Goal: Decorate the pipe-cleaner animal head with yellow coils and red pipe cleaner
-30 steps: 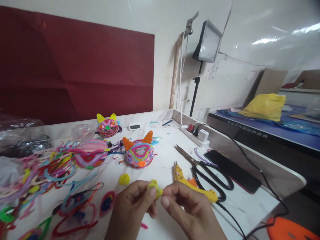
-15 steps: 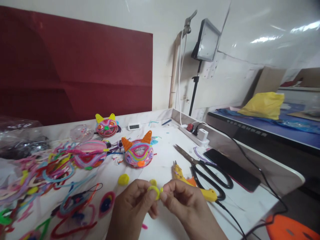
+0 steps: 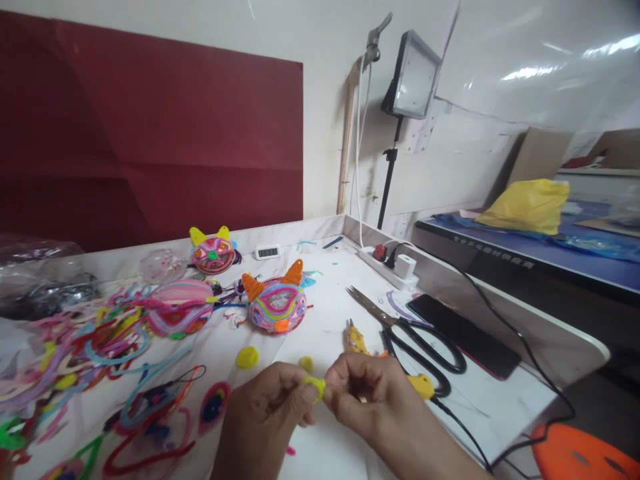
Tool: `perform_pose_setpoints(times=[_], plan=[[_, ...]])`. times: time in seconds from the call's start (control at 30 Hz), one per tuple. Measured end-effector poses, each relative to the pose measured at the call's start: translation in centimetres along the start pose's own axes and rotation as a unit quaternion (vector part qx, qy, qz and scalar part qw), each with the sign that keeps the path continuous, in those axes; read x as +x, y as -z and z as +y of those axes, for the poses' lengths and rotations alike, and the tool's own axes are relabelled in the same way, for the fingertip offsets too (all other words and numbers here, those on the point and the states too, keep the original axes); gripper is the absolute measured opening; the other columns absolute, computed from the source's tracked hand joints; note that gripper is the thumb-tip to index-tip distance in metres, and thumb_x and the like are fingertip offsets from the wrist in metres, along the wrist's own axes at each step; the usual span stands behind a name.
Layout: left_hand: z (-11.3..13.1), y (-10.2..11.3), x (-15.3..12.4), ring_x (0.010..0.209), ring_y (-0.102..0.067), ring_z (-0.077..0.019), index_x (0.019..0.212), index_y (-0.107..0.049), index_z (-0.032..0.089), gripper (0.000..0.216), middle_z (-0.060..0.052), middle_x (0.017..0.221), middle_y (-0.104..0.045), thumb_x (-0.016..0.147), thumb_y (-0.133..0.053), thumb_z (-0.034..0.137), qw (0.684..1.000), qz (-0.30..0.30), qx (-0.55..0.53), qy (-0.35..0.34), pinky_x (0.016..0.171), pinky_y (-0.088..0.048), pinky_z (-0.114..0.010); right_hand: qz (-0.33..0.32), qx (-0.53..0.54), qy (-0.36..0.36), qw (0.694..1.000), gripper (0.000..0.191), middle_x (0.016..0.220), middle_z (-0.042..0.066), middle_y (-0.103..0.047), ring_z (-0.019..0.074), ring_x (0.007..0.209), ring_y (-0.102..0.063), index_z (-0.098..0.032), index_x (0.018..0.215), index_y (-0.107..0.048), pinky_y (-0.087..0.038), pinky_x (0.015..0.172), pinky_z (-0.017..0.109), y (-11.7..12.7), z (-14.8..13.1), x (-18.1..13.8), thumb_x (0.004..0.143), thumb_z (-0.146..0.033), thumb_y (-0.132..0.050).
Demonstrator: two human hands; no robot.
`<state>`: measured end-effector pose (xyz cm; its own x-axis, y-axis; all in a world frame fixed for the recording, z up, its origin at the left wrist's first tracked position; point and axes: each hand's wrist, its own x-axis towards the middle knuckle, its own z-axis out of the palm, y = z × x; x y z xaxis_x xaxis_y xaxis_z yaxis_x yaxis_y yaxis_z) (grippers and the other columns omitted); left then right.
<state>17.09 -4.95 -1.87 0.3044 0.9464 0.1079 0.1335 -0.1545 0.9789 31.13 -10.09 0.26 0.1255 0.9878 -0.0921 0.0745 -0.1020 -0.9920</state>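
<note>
Between my two hands is a small coil of yellow pipe cleaner (image 3: 317,388). My left hand (image 3: 265,417) pinches it between thumb and fingers. The closed fingertips of my right hand (image 3: 367,397) grip its right side, where the loose end is mostly hidden. Just beyond lie two yellow discs, one small (image 3: 307,364) and one larger (image 3: 247,358). Farther back sits a colourful animal mask ornament (image 3: 277,307) with orange ears. A yellow glue gun (image 3: 356,340) lies partly hidden behind my right hand, beside black-handled scissors (image 3: 370,307).
Pipe cleaners (image 3: 107,327) are heaped at the left, with a yellow-eared mask (image 3: 213,255) behind. A small digital timer (image 3: 267,252) stands near the back edge. To the right are a phone (image 3: 465,337), a power strip (image 3: 390,270) and a trailing black cable (image 3: 500,320).
My right hand has turned and shifted slightly, covering more of the glue gun. The yellow coil has tilted flatter, and the small disc behind shows more fully.
</note>
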Motion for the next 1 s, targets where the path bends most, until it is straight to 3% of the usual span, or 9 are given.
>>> perform_pose_setpoints(times=[0.5,0.7,1.0], plan=[[0.8,-0.4,-0.5,0.045,-0.056,-0.013,0.054,-0.064,0.023,0.016,0.004,0.043,-0.061,0.067,-0.064,0.031,0.999,0.025,0.021,0.003,0.048,-0.046,-0.02,-0.026,-0.116,0.012,0.993,0.008,0.056,-0.003,-0.047,0.0096,0.052,-0.036,-0.017,0.062,-0.054,-0.027,0.048,0.024,0.7,-0.7,-0.1,0.066,-0.024,-0.052],[0.7,-0.4,-0.6,0.045,-0.057,-0.0132,0.053,-0.063,0.023,0.016,0.004,0.044,-0.061,0.068,-0.063,0.029,1.0,0.024,0.02,0.001,0.047,-0.044,-0.02,-0.032,-0.176,0.05,0.983,0.009,0.055,-0.005,-0.046,0.0092,0.051,-0.038,-0.018,0.06,-0.053,-0.028,0.048,0.023,1.1,-0.5,-0.1,0.067,-0.013,-0.05],[0.3,-0.5,-0.6,0.045,-0.055,-0.0126,0.055,-0.064,0.023,0.018,0.004,0.044,-0.061,0.07,-0.062,0.031,0.999,0.031,0.043,-0.015,0.045,-0.04,-0.02,-0.036,-0.26,0.13,0.956,0.012,0.061,-0.003,-0.055,0.011,0.057,-0.049,-0.018,0.068,-0.058,-0.034,0.052,0.021,1.4,-0.2,-0.4,0.076,-0.012,-0.051]])
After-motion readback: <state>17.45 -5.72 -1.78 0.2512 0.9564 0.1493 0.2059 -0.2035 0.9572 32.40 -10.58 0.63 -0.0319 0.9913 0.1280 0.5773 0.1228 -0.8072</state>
